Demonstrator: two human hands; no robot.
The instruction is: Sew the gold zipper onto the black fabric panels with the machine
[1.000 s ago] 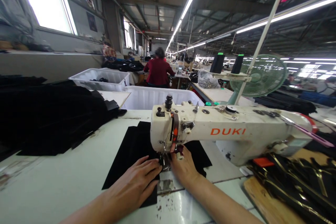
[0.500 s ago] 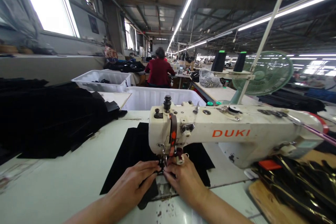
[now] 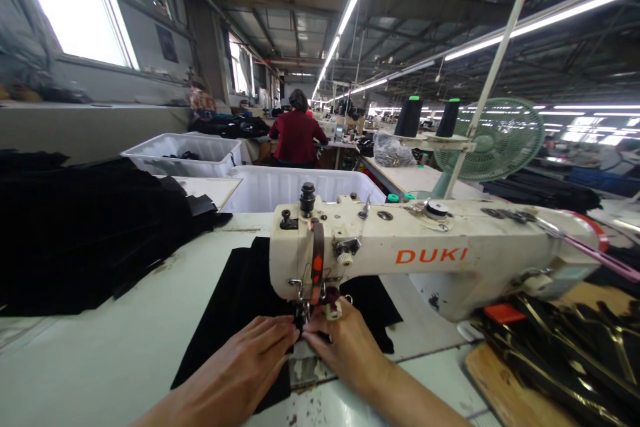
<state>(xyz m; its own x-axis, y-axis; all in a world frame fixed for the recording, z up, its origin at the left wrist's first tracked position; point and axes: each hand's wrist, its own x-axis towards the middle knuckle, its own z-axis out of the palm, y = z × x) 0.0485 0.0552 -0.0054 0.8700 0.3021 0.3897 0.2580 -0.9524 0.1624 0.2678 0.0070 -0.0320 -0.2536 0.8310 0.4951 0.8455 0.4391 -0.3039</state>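
Black fabric panel (image 3: 240, 293) lies flat on the white sewing table (image 3: 110, 353), near the front edge, running under the head of the cream DUKI sewing machine (image 3: 400, 253). Its near end sits under the presser foot and needle (image 3: 302, 310); the far end reaches back toward the table's rear edge.

Left hand (image 3: 245, 367) lies palm down on the fabric, fingers loosely extended, pressing it flat just left of the needle, nothing clasped. Right hand (image 3: 345, 347) rests on the fabric right of the needle, fingertips pinched at the cloth edge right by the foot; whether it really pinches the cloth or only presses it, cannot tell. The two hands' fingertips nearly meet in front of the needle.

Big heap of black fabric (image 3: 85, 233) fills the table's left side, well apart from the hands. Wooden board with black and gold strips (image 3: 550, 360) at the front right corner. Two white plastic bins (image 3: 295, 187) beyond the rear edge. Two black thread cones (image 3: 409, 117) on a stand behind the machine, green fan (image 3: 495, 140) beside them. A person in a red top (image 3: 297, 137) sits at a farther table, back turned.
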